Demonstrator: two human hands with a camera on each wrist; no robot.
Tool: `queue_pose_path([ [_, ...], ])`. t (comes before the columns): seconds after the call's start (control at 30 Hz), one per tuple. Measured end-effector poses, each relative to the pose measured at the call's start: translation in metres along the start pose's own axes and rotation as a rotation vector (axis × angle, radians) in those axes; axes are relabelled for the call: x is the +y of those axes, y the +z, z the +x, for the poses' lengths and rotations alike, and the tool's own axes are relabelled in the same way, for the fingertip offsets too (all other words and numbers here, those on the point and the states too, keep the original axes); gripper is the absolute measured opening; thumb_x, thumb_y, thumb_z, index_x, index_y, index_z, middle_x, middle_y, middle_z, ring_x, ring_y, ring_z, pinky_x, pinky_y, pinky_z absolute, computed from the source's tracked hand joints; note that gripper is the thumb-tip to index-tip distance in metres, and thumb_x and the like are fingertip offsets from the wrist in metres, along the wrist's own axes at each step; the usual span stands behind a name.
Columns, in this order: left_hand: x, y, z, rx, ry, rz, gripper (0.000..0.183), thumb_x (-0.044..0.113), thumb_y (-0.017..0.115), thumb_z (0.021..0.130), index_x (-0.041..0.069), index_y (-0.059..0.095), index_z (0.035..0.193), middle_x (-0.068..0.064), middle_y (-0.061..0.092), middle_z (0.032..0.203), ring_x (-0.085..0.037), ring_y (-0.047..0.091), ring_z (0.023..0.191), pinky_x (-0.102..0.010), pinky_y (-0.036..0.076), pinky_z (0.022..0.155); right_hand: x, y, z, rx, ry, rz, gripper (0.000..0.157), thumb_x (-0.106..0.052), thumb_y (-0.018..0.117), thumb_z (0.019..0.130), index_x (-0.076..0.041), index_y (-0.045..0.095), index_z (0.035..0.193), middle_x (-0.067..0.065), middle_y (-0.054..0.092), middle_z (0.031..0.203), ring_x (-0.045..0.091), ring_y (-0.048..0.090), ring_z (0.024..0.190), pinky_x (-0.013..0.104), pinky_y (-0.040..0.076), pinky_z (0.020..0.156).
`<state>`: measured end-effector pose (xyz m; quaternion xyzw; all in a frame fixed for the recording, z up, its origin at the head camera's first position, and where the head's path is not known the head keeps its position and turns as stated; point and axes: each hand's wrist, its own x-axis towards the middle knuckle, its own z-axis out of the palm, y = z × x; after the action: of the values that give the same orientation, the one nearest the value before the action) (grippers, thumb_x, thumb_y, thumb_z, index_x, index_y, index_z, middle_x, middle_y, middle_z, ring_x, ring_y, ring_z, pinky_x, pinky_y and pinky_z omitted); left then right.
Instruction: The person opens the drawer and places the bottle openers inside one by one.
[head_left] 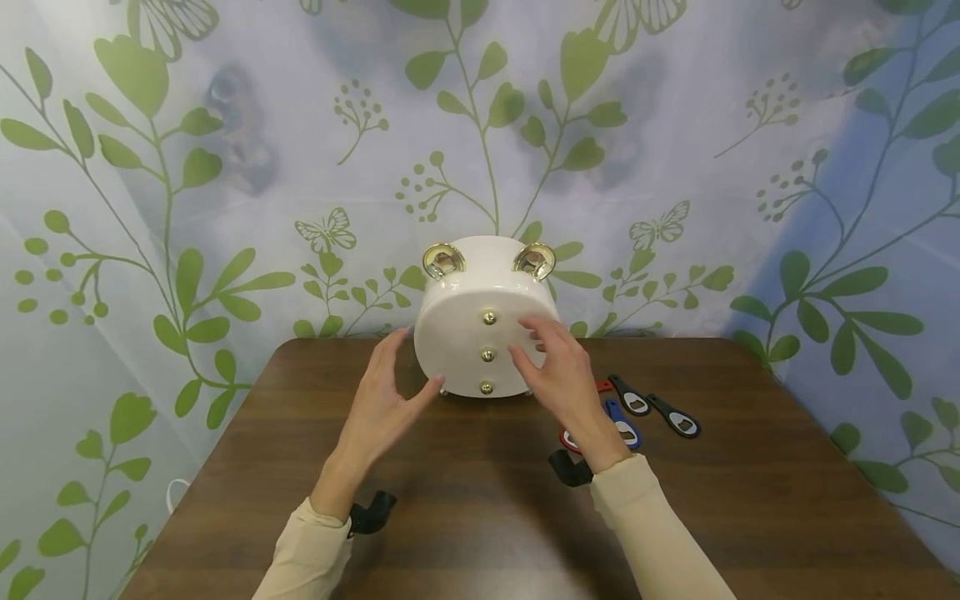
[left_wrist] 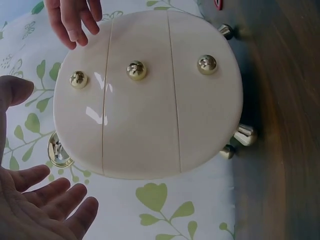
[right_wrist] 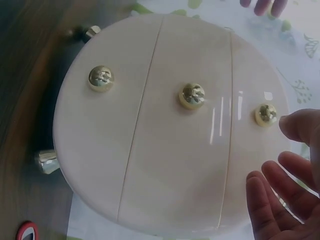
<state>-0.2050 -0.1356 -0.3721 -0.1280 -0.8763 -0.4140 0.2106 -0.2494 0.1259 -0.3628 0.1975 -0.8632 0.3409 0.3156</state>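
Observation:
A round white drawer box (head_left: 450,342) stands on short gold feet (left_wrist: 245,135), with two gold ears (head_left: 444,261) on top. Two seams divide its front into three drawers, each with a round gold knob (right_wrist: 192,96). Left of the box my left hand (head_left: 381,408) hovers, fingers spread and holding nothing. My right hand (head_left: 564,379) is in front of the box's right side, fingers loosely bent and grasping nothing. In the right wrist view its thumb (right_wrist: 300,126) is close to the top knob (right_wrist: 266,115); whether they touch I cannot tell.
Several bottle openers, among them a blue one (head_left: 624,425) and black ones (head_left: 673,415), lie right of the box, partly behind my right wrist. Everything stands on a brown wooden table (head_left: 465,517). A leaf-patterned curtain (head_left: 360,167) hangs behind it.

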Motion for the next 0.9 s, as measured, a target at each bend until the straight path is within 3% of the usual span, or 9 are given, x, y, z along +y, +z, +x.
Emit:
queue_pose_path([
  [0.4, 0.002, 0.011, 0.010, 0.014, 0.046, -0.045, 0.084, 0.036, 0.081, 0.089, 0.007, 0.038, 0.156, -0.011, 0.041, 0.158, -0.029, 0.040, 0.148, -0.056, 0.037, 0.117, -0.006, 0.011, 0.006, 0.038, -0.054, 0.007, 0.038, -0.020, 0.079, 0.091, -0.006, 0.069, 0.125, 0.014, 0.070, 0.116, 0.030, 0.071, 0.098, 0.046, 0.060, 0.083],
  [0.9, -0.002, 0.017, 0.018, 0.032, 0.047, -0.052, 0.085, 0.033, 0.082, 0.089, 0.004, 0.038, 0.155, -0.015, 0.041, 0.156, -0.033, 0.042, 0.145, -0.055, 0.036, 0.118, -0.012, 0.024, 0.013, 0.075, -0.064, 0.027, 0.031, -0.017, 0.079, 0.091, -0.004, 0.071, 0.119, 0.014, 0.073, 0.110, 0.028, 0.073, 0.092, 0.042, 0.062, 0.081],
])
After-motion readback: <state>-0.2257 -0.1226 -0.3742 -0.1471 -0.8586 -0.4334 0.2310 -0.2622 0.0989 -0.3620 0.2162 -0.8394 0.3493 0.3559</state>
